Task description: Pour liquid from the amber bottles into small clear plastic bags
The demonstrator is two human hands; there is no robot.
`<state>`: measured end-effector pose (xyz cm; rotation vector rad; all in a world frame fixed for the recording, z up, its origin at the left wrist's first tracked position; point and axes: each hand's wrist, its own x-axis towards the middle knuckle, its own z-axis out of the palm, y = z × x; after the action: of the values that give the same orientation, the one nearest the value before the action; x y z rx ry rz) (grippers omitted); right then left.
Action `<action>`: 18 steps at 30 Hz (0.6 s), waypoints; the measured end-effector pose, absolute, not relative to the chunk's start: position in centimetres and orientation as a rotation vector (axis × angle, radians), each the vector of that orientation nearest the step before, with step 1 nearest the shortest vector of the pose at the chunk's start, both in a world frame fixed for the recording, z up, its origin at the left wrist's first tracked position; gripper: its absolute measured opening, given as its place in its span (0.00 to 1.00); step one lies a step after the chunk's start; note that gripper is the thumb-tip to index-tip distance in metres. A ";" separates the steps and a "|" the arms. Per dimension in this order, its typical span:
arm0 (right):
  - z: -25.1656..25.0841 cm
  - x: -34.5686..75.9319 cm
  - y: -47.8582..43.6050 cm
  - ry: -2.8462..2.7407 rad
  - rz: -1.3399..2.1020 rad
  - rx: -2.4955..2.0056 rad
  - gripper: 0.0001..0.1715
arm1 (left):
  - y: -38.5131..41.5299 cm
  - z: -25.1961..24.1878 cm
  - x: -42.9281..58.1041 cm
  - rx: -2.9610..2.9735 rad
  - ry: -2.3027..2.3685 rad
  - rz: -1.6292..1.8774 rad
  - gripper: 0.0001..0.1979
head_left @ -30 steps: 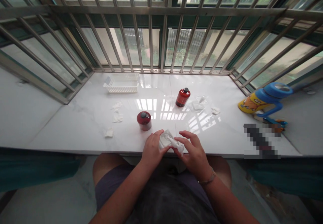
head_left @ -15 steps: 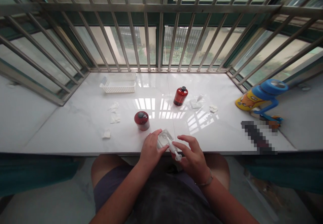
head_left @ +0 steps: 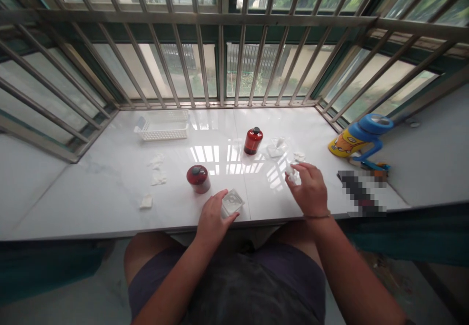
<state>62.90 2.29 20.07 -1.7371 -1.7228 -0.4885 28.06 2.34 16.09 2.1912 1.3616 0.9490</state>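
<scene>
My left hand (head_left: 212, 220) grips a clear square dish-like piece (head_left: 232, 202) by its sides, fingers at the far left and thumb at the near edge. It rests at or just above the front of the white counter. Off to the right, my right hand (head_left: 310, 188) pinches a small white tube-shaped piece (head_left: 291, 174) between thumb and fingers, partly hidden by them. A dark red bottle (head_left: 198, 178) with a black cap stands just beyond my left hand. Farther back is a second red bottle (head_left: 253, 141), beside another clear square piece (head_left: 277, 147) with a white part upright on it.
A white mesh basket (head_left: 161, 130) sits at the back left. Crumpled white scraps (head_left: 158, 177) lie on the left, and one more scrap (head_left: 299, 157) is beyond my right hand. A blue and yellow flask (head_left: 357, 137) and a blurred-out dark object (head_left: 361, 193) are at the right. Metal bars line the window.
My right hand has moved right, carrying the white tube-shaped piece away from the clear square piece. My left hand still holds that square piece. The view has shifted slightly.
</scene>
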 end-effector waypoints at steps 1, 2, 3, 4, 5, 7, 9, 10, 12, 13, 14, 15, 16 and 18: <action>19.5 65.1 3.3 -1.732 -0.520 -1.837 0.21 | 2.4 16.1 28.0 2.197 1.363 0.952 0.37; 18.9 67.1 4.1 -1.761 -0.532 -1.928 0.22 | 2.4 16.1 28.0 2.201 1.362 0.953 0.36; 18.4 69.0 4.9 -1.763 -0.528 -1.972 0.23 | 2.4 16.1 28.0 2.204 1.362 0.953 0.36; 18.0 70.5 5.6 -1.762 -0.525 -2.002 0.23 | 2.4 16.2 28.0 2.206 1.360 0.951 0.36; 17.6 71.8 6.2 -1.763 -0.520 -2.028 0.23 | 2.4 16.2 28.0 2.207 1.359 0.947 0.36; 17.0 73.6 7.2 -1.772 -0.499 -2.062 0.24 | 2.3 16.3 28.0 2.203 1.356 0.938 0.36; 16.5 74.6 7.9 -1.807 -0.459 -2.091 0.24 | 2.3 16.4 28.0 2.194 1.355 0.932 0.35; 16.3 74.9 8.2 -1.830 -0.432 -2.101 0.23 | 2.3 16.5 28.0 2.188 1.356 0.931 0.35; 15.8 75.2 8.6 -1.879 -0.367 -2.113 0.23 | 2.3 16.6 28.0 2.178 1.359 0.931 0.35; 15.6 75.3 8.7 -1.901 -0.332 -2.114 0.23 | 2.3 16.6 28.0 2.175 1.362 0.930 0.35; 15.4 75.2 8.8 -1.918 -0.298 -2.112 0.25 | 2.3 16.5 28.0 2.173 1.364 0.929 0.35; 15.3 75.2 8.8 -1.929 -0.266 -2.109 0.26 | 2.3 16.5 28.0 2.173 1.365 0.927 0.35; 15.2 75.1 8.7 -1.932 -0.239 -2.104 0.28 | 2.3 16.4 28.1 2.175 1.365 0.925 0.35; 15.2 74.9 8.5 -1.910 -0.203 -2.095 0.31 | 2.3 16.3 28.1 2.189 1.362 0.916 0.36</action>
<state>74.89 8.50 15.18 -2.0948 -1.9098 -0.2035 28.10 2.28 16.29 2.1894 1.3616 0.9157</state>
